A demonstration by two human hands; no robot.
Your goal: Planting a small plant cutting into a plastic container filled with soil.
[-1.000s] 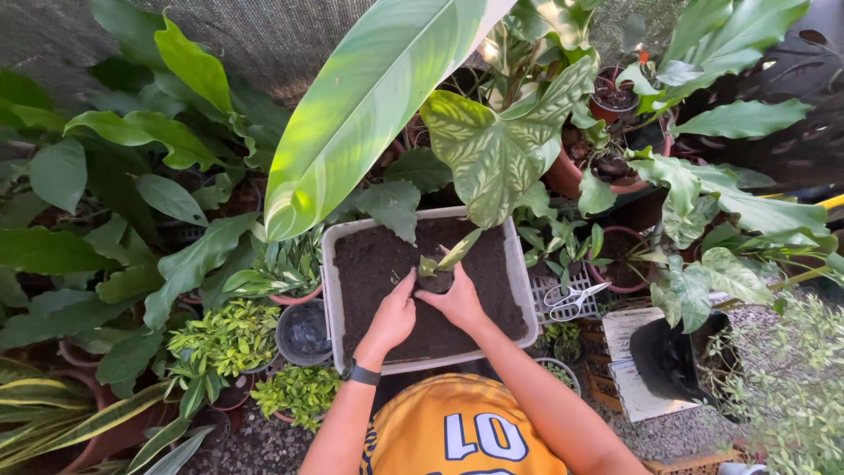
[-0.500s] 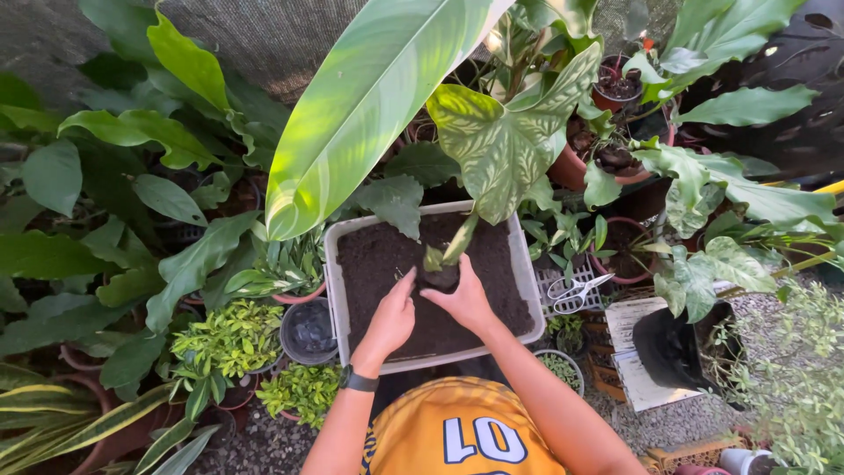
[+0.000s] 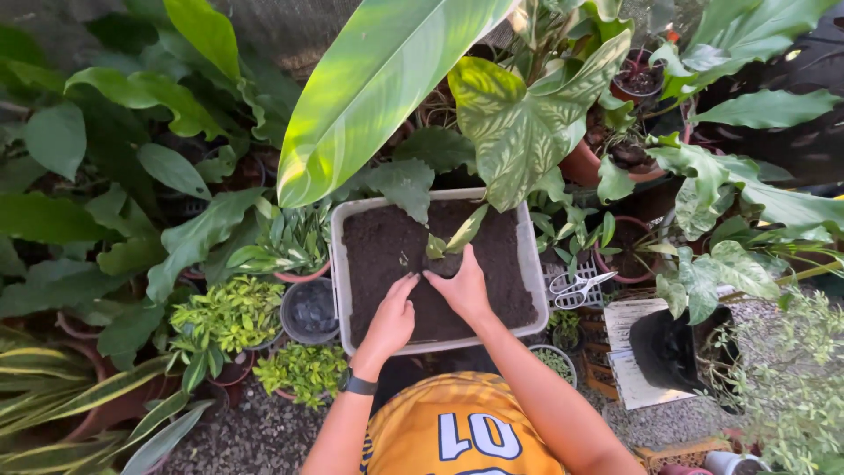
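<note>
A gravel floor (image 3: 255, 435) is seen nearest, crowded with potted plants, and on it a white rectangular tub (image 3: 341, 290) filled with dark soil (image 3: 387, 242) is set. Both hands are pressed onto the soil, left hand (image 3: 391, 318) flat with fingers released, right hand (image 3: 463, 288) curled round the base of a small cutting (image 3: 457, 236) (grip partly hidden). Scissors (image 3: 576, 288) lie right of the tub on a white crate, an empty black pot (image 3: 665, 349) nearby, and a huge green leaf (image 3: 378, 84) overhangs the far rim.

Gravel ground (image 3: 264, 435) bears soil tub (image 3: 345, 264); potted plants (image 3: 227, 317).
</note>
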